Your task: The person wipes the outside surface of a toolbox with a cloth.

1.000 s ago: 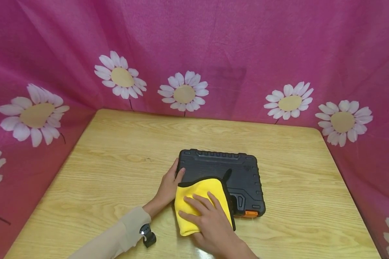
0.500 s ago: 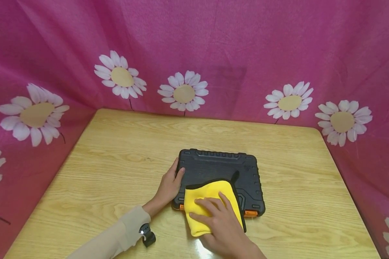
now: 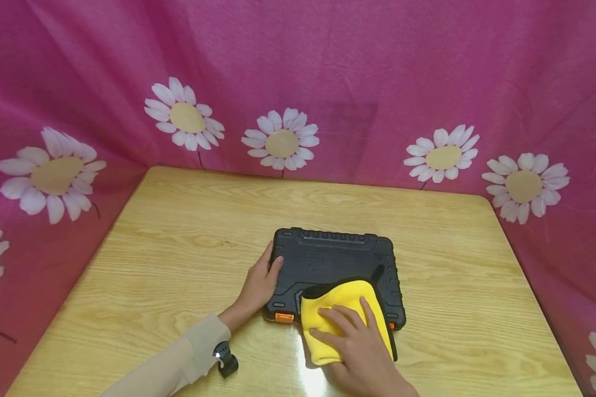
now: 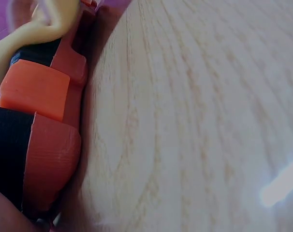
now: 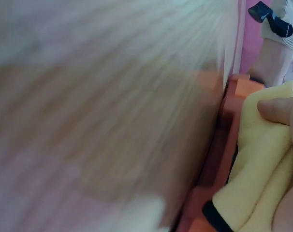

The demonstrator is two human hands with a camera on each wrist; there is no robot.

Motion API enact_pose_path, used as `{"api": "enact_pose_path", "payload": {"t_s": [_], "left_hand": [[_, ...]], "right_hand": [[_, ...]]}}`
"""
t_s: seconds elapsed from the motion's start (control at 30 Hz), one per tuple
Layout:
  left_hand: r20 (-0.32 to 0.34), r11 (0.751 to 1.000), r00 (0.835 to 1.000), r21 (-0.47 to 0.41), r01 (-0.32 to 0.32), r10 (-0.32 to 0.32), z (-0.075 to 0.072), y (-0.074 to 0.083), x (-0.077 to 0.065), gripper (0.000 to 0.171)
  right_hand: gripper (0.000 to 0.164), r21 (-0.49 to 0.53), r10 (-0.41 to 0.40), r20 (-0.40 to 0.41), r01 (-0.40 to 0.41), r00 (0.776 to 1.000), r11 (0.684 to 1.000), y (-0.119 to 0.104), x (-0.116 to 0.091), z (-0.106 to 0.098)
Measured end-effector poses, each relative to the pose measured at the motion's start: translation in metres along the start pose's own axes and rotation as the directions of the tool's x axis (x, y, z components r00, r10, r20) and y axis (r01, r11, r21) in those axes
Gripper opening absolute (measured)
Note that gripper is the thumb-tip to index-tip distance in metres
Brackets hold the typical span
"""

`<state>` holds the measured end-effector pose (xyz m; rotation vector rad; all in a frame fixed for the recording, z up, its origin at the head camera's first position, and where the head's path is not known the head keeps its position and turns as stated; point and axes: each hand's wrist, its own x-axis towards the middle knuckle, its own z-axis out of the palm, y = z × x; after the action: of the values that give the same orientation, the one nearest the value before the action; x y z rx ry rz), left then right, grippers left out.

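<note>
A flat black hard case (image 3: 323,259) with ribbed edges lies closed on the wooden table. Orange latches (image 3: 285,318) sit along its near side. My left hand (image 3: 257,284) grips the case's left edge, thumb over the lid. On the front right part of the lid lies a folded yellow cloth (image 3: 345,292) with black trim, hanging past the near edge. My right hand (image 3: 360,350) holds and presses this cloth, its fingers spread and bent over it. In the right wrist view, the cloth (image 5: 257,159) bunches in folds under a digit.
The wooden table (image 3: 179,237) stretches around the case on all sides. Behind it and at both sides hangs a magenta curtain (image 3: 357,66) printed with white daisies. A small black device (image 3: 225,359) is strapped at my left sleeve.
My right hand has slid the yellow cloth rightward along the case's front, uncovering the left latch and covering most of the right one. My left hand and the case have stayed put.
</note>
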<state>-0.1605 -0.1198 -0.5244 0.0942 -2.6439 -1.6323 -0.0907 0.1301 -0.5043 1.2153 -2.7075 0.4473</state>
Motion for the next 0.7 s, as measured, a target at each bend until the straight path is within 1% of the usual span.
{"api": "enact_pose_path", "payload": {"t_s": [0.2,0.43,0.57,0.7], "left_hand": [[0.001,1.000,1.000,-0.006,0.013,-0.013,0.000,0.000,-0.001,0.059],[0.008,1.000,1.000,-0.008,0.028,-0.028,0.000,-0.001,-0.001,0.059],[0.008,1.000,1.000,-0.011,0.026,-0.026,0.000,-0.001,0.000,0.059],[0.011,1.000,0.999,-0.007,0.030,-0.030,-0.001,-0.001,0.000,0.059]], "right_hand": [[0.055,-0.046,0.047,0.020,-0.046,0.999,0.998,0.010,-0.016,-0.003],[0.053,-0.073,0.064,0.007,-0.063,0.998,0.995,0.013,-0.024,-0.005],[0.056,-0.076,0.078,0.000,-0.078,0.997,0.994,0.015,-0.026,-0.004],[0.060,-0.044,0.084,-0.029,-0.086,0.996,0.995,0.018,-0.029,-0.003]]}}
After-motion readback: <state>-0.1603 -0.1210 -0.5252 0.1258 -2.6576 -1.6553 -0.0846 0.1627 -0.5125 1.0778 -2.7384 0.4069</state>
